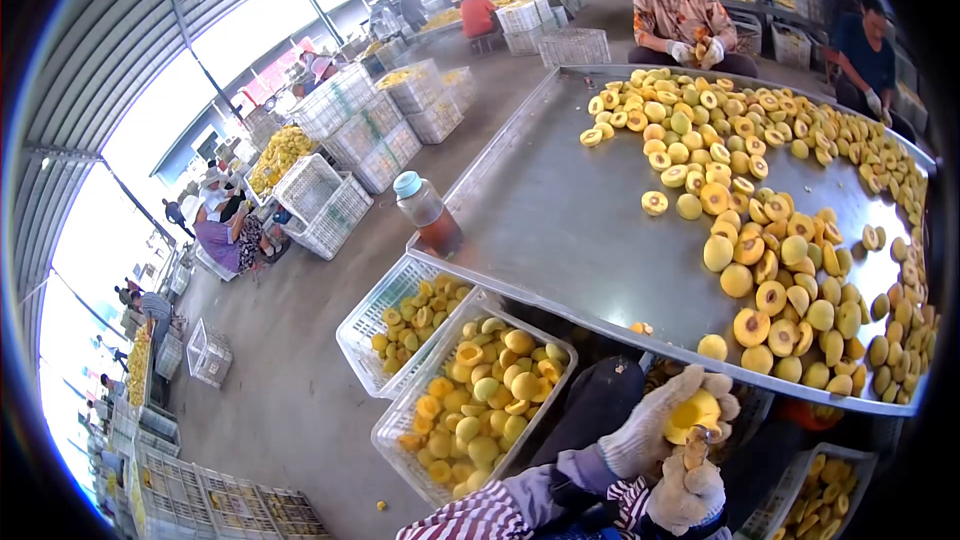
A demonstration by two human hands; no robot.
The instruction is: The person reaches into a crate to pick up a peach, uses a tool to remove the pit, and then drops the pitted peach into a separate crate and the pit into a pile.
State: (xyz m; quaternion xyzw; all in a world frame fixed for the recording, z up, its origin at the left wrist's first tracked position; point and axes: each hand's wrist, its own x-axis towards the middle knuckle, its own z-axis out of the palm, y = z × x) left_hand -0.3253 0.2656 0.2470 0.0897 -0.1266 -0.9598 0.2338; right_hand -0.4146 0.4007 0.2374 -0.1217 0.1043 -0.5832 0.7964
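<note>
At left, a white crate (398,448) of yellow fruit stands beside the person's legs; a bottle (440,227) of dark liquid stands on the near-left corner of the metal tabletop (560,210). To the right of the crate, the left hand (645,435), in a pale knit glove, is clamped on a fruit half (688,416), with the palm on its left side and the fingers curled around its upper and right sides. The fruit half therefore lies within the left hand, the nearer of the two, in front of the tabletop's near edge. It is bright yellow and roughly round, with no distinct long axis; its hollow faces the camera, and no stone is visible in it. The right hand (688,496), also gloved, is positioned just below it in the view, fingers bent and directed up toward its lower edge. A small brown piece (696,435) shows between them; whether the right hand grips it cannot be told. Farther right, many halved fruits (790,300) lie cut-side up and cut-side down across the tabletop.
</note>
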